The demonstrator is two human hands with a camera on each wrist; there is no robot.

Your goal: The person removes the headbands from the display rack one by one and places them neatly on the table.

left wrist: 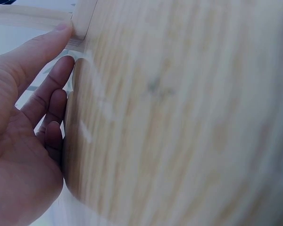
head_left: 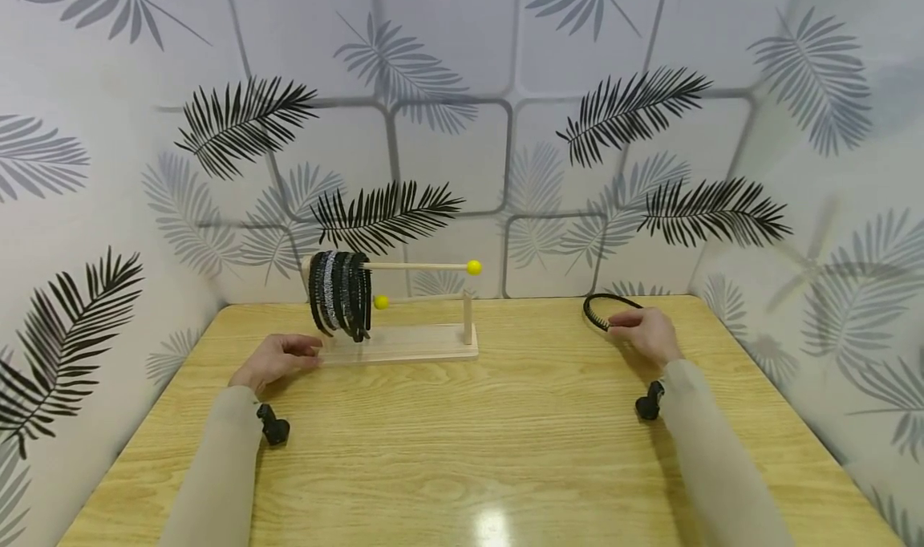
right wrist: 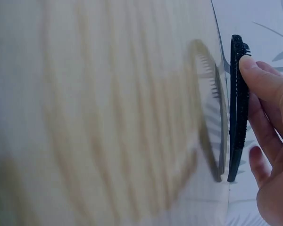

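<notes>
My right hand (head_left: 647, 334) pinches a black toothed headband (head_left: 596, 314) between thumb and fingers at the table's far right. In the right wrist view the headband (right wrist: 237, 110) stands edge-on, its small comb teeth near the thumb. At the left, my left hand (head_left: 277, 358) touches the left end of a wooden stand (head_left: 404, 342). Its thumb (left wrist: 47, 44) lies extended against the wood in the left wrist view, the other fingers loosely bent beside the tabletop. Several black and grey headbands (head_left: 339, 294) hang together at the left of the stand's upper rod.
The stand's upper rod ends in a yellow ball (head_left: 473, 267); a second yellow ball (head_left: 381, 301) tips a lower rod. A short wooden post (head_left: 468, 319) rises at the base's right. Behind the glossy wooden table (head_left: 462, 435) is a leaf-patterned wall (head_left: 447, 154).
</notes>
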